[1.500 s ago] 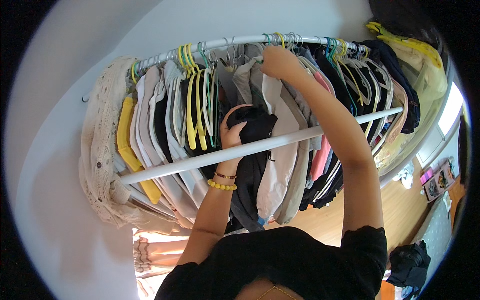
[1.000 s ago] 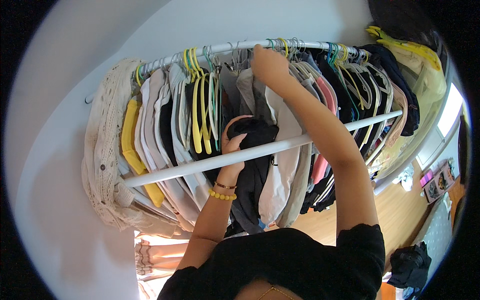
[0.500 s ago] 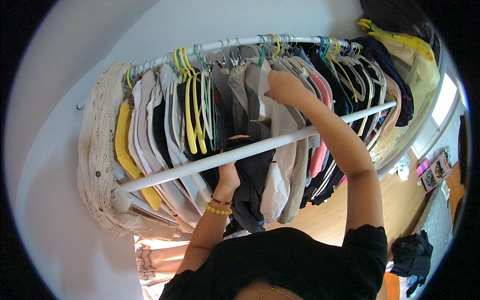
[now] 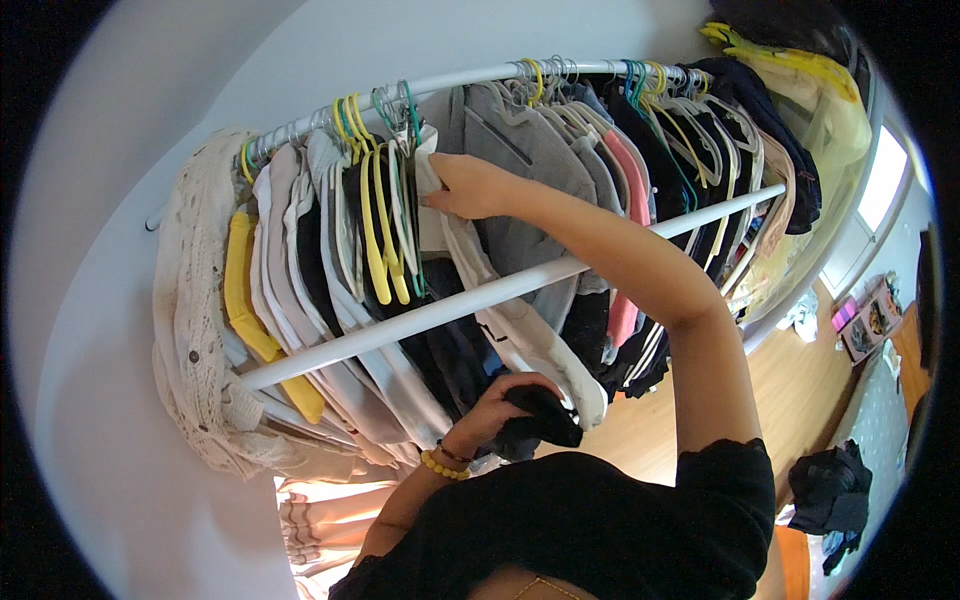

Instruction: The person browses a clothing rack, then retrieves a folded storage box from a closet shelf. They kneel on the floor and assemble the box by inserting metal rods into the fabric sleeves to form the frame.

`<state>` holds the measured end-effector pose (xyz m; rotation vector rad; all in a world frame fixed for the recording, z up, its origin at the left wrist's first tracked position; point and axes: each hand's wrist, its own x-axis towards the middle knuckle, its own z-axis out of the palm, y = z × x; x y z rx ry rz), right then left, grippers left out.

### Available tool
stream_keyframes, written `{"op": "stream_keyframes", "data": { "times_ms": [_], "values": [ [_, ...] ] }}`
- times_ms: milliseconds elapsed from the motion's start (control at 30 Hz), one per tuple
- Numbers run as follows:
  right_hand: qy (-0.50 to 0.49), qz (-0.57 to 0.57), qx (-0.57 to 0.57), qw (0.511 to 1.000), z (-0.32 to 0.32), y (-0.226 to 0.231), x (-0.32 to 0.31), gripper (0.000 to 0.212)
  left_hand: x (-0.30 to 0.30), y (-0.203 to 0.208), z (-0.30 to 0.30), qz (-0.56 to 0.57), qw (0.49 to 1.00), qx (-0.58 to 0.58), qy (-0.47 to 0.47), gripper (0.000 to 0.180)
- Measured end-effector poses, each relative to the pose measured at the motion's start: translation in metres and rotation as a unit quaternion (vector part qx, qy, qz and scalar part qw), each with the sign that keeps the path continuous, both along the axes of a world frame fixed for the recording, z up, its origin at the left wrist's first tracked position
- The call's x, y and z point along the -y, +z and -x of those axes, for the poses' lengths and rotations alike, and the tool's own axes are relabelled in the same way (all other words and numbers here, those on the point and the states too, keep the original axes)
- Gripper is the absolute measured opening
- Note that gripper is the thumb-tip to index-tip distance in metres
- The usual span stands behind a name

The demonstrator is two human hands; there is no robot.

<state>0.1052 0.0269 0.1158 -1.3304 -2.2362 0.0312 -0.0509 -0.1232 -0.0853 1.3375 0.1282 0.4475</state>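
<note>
My right hand [image 4: 466, 186] is closed on the upper part of a white garment [image 4: 520, 335] hanging among the clothes, beside the yellow hangers [image 4: 377, 230]. One long part of it slants down behind the lower white bar to the right. Lower down, my left hand [image 4: 497, 408], with bracelets at its wrist, is wrapped round a bunched black cloth [image 4: 541, 417] below the bar. Whether that cloth belongs to a hanging garment cannot be seen. A grey garment [image 4: 535, 165] hangs in full view just right of my right hand.
Clothes hang close together on a white upper rail [image 4: 455, 77], with a second white bar [image 4: 420, 320] crossing in front. A cream knit cardigan [image 4: 195, 330] hangs at the left end. Yellow translucent covering [image 4: 820, 150] stands at the right. Dark clothes [image 4: 830, 485] lie at the lower right.
My right hand has moved left with the white garment, and a gap has opened showing the grey garment. My left hand has come down and nearer, now with black cloth in it.
</note>
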Motion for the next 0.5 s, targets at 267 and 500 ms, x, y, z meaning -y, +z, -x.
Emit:
{"op": "stream_keyframes", "data": {
  "times_ms": [267,500],
  "values": [
    [-0.172,-0.245,0.057,0.953,-0.075,0.034,0.022,0.026,0.010,0.010,-0.008,0.062,0.996,-0.028,0.058,0.069],
    [-0.312,-0.239,0.201,0.898,-0.079,0.014,0.028,0.018,-0.005,-0.011,-0.011,0.079,0.988,-0.011,0.131,0.083]
  ]
}}
